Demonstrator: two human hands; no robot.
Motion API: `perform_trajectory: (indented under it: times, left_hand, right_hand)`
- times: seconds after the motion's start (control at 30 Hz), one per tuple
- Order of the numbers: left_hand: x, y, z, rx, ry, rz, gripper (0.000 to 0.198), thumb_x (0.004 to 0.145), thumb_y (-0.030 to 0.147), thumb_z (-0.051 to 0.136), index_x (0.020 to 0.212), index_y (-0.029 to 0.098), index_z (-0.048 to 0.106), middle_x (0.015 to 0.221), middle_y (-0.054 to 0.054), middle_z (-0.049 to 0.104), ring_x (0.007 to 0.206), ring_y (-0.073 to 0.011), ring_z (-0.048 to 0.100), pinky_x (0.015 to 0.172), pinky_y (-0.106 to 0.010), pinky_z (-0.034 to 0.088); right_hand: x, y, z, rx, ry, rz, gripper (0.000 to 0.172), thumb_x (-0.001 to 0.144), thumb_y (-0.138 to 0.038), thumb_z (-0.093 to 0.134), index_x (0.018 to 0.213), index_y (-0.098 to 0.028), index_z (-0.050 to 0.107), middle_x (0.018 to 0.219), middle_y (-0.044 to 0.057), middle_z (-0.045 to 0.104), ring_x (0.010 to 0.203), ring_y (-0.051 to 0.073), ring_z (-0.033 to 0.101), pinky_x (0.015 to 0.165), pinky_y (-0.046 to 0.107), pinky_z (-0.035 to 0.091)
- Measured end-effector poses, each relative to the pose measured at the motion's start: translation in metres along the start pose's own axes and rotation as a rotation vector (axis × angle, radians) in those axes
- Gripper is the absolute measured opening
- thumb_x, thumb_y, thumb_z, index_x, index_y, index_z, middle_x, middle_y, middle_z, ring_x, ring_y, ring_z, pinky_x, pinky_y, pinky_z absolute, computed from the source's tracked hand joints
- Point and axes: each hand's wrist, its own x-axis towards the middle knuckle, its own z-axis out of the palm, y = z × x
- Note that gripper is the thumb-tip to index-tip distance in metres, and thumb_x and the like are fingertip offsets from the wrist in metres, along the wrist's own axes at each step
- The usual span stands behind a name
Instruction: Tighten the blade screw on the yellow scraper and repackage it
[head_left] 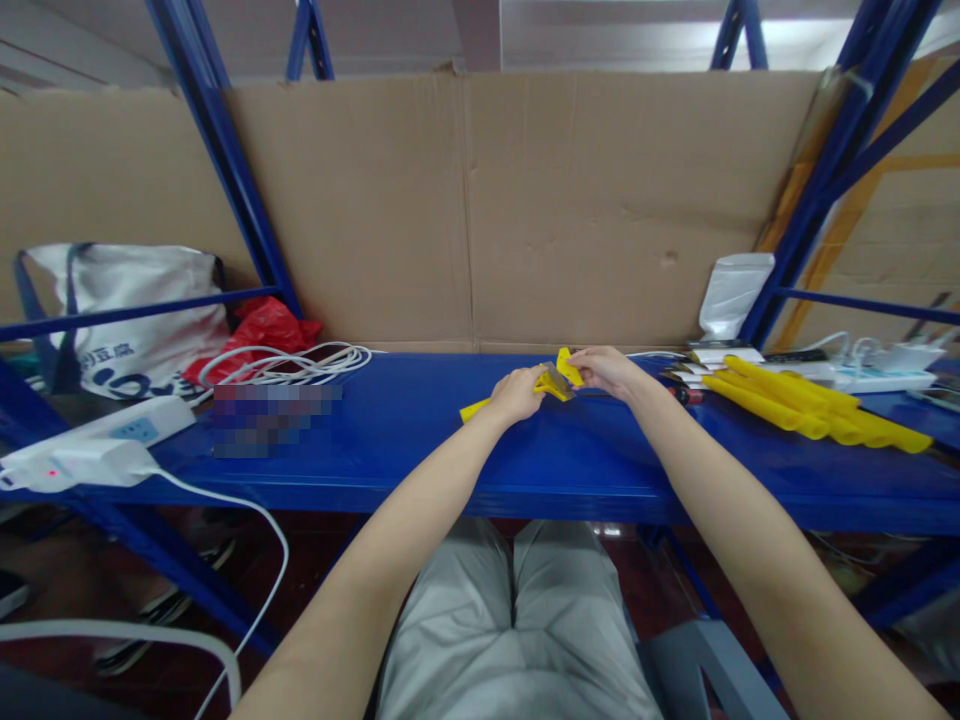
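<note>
Both my hands meet over the middle of the blue shelf. My left hand grips a long yellow strip whose end sticks out to the left, and it presses a small grey piece against it. My right hand pinches the other yellow end of the same strip, just right of the left hand. The strip's middle is hidden by my fingers.
Several yellow tubes lie at the right beside small dark items and a white bag. A coiled white cable, red bag, white tote and power strip sit left. Cardboard backs the shelf.
</note>
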Motion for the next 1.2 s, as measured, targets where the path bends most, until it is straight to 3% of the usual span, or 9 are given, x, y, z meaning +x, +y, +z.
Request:
perform_trajectory:
  times: [0.13,0.3,0.43,0.63,0.87,1.03,1.2]
  left_hand:
    - [0.001,0.0,0.001,-0.015,0.012,0.008,0.052,0.089,0.021,0.06,0.14,0.021,0.051,0.134,-0.009,0.062,0.122,-0.0245,0.059,0.101,-0.034,0.047]
    - [0.001,0.002,0.0,-0.042,0.003,0.016,0.051,0.089,0.021,0.06,0.139,0.024,0.051,0.133,-0.008,0.063,0.122,-0.0232,0.059,0.1,-0.033,0.047]
    - [0.001,0.004,-0.001,-0.04,0.011,0.02,0.053,0.09,0.022,0.06,0.141,0.022,0.048,0.134,-0.009,0.062,0.122,-0.0234,0.059,0.101,-0.033,0.046]
    - [0.001,0.005,0.002,-0.061,0.042,0.047,0.055,0.09,0.02,0.059,0.143,0.019,0.046,0.131,-0.01,0.064,0.121,-0.023,0.059,0.101,-0.033,0.047]
    - [0.0,0.004,0.001,-0.072,0.08,0.071,0.047,0.09,0.019,0.058,0.136,0.026,0.057,0.129,-0.005,0.066,0.119,-0.0217,0.061,0.101,-0.033,0.047]
    - [0.0,0.002,-0.001,-0.066,0.096,0.094,0.038,0.091,0.018,0.055,0.128,0.023,0.065,0.124,-0.007,0.068,0.117,-0.0214,0.061,0.103,-0.031,0.046]
    - [-0.002,0.003,-0.002,0.0,0.103,0.11,0.034,0.091,0.018,0.057,0.122,0.023,0.068,0.119,-0.009,0.068,0.113,-0.0227,0.063,0.101,-0.033,0.047]
  right_hand:
    - [0.0,0.001,0.002,-0.11,0.017,-0.017,0.018,0.081,-0.006,0.064,0.065,-0.012,0.058,0.06,0.003,0.061,0.054,0.01,0.055,0.053,0.022,0.047]
    - [0.005,0.005,0.001,-0.409,0.107,-0.132,0.024,0.073,-0.027,0.075,0.059,-0.014,0.061,0.05,-0.004,0.048,0.051,0.008,0.041,0.045,0.02,0.032]
    - [0.006,0.007,-0.001,-0.486,0.107,-0.183,0.03,0.067,-0.041,0.076,0.058,-0.016,0.063,0.053,-0.003,0.052,0.057,0.01,0.044,0.054,0.023,0.036]
    - [0.003,0.005,-0.002,-0.471,0.126,-0.189,0.034,0.063,-0.046,0.077,0.055,-0.017,0.061,0.054,-0.003,0.053,0.061,0.012,0.049,0.06,0.025,0.04]
    - [0.004,0.005,0.0,-0.465,0.146,-0.215,0.035,0.062,-0.044,0.078,0.053,-0.017,0.057,0.053,-0.003,0.051,0.061,0.012,0.048,0.062,0.025,0.04]
    - [0.009,0.009,0.002,-0.435,0.248,-0.302,0.026,0.066,-0.029,0.074,0.056,-0.018,0.053,0.061,-0.003,0.055,0.064,0.011,0.048,0.065,0.025,0.042]
    - [0.01,0.008,-0.001,-0.384,0.219,-0.225,0.014,0.074,-0.023,0.067,0.064,-0.016,0.06,0.055,-0.004,0.049,0.056,0.009,0.041,0.052,0.022,0.034]
